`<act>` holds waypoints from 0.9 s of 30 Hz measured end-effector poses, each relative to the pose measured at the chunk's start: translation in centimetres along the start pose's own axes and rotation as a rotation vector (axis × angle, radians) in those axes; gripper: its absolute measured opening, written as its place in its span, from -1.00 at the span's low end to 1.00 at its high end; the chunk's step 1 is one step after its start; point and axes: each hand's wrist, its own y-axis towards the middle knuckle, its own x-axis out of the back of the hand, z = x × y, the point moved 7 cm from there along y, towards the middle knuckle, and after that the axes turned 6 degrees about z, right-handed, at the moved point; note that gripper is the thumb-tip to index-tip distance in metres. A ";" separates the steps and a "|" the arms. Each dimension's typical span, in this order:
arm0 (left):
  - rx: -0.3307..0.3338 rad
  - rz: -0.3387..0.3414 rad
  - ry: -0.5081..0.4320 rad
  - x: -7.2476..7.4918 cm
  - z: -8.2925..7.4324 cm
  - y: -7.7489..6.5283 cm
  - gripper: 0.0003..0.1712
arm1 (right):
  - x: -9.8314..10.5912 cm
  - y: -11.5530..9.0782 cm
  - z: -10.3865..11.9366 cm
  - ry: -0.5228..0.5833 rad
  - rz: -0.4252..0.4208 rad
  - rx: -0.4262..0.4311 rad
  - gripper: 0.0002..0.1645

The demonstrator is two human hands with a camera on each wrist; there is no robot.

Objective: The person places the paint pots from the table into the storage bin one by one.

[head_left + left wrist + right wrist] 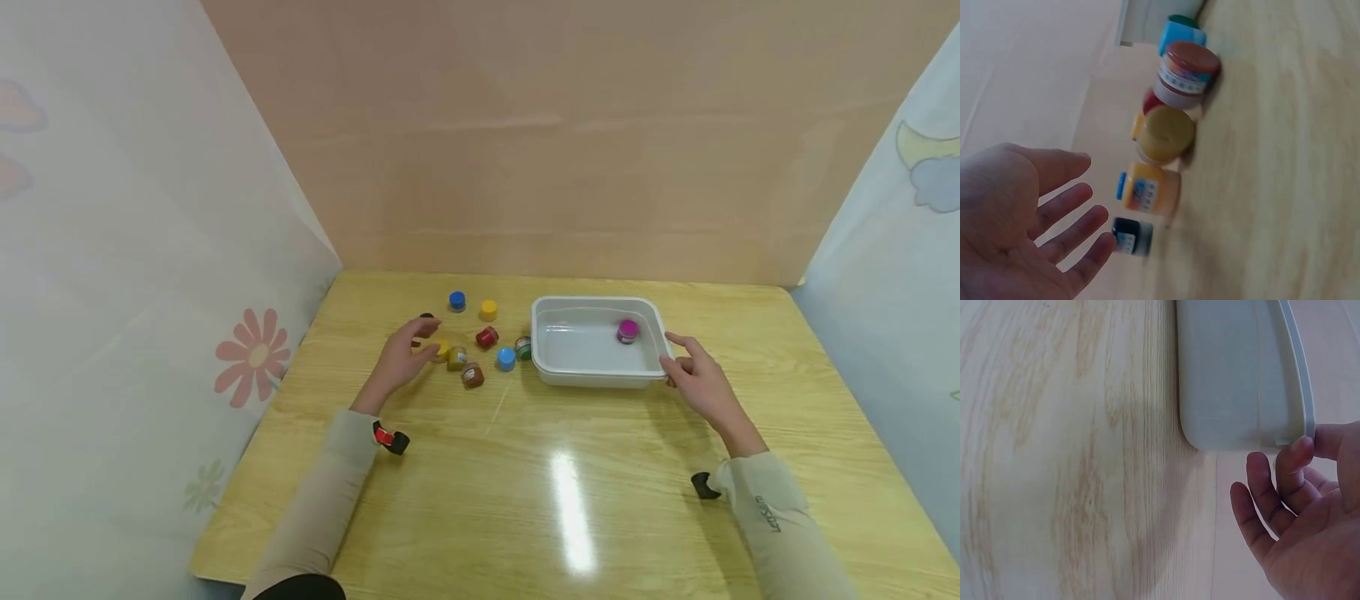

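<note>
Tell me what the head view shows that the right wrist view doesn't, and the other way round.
Only the head view shows the left hand, the loose jars beside it, the magenta-lidded jar inside the white tray, and the pink flower on the side wall.

Only the right wrist view shows the palm side of the right hand.

Both show the tray, the right hand holding its rim, and the wooden tabletop.
</note>
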 end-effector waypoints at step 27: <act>0.030 0.127 0.079 -2.2 3.1 0.4 -0.44 | 0.0 0.1 -0.2 0.028 0.000 0.005 -0.26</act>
